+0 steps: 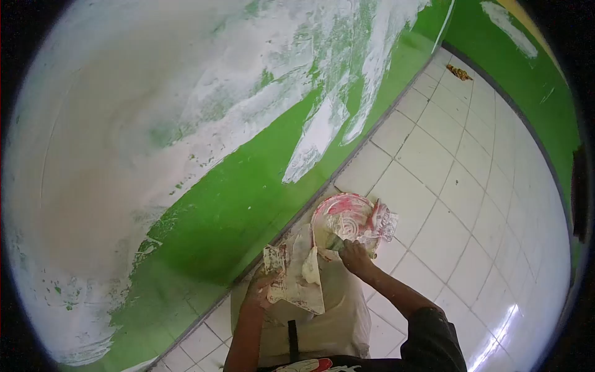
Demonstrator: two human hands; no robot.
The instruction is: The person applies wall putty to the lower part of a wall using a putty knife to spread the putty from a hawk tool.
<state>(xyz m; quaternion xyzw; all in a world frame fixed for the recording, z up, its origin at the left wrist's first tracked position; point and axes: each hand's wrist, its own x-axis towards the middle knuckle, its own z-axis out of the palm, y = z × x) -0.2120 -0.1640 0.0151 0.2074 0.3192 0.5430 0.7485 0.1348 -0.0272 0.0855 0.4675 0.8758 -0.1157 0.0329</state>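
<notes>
My left hand is closed on the edge of a flat, paste-smeared plastering trowel, held out over my lap. A lump of cream-white filler lies on its face. My right hand is closed at the near rim of a round tub with pink and white smears. It seems to grip a putty knife, mostly hidden by the fingers and the paste. Swirled white filler shows inside the tub. Crumpled, paste-coated plastic hangs over the tub's right side.
A green wall rises on the left, broadly coated with white filler. White floor tiles run along its dark base line. Another green wall stands at the right, with a small brownish thing near the corner.
</notes>
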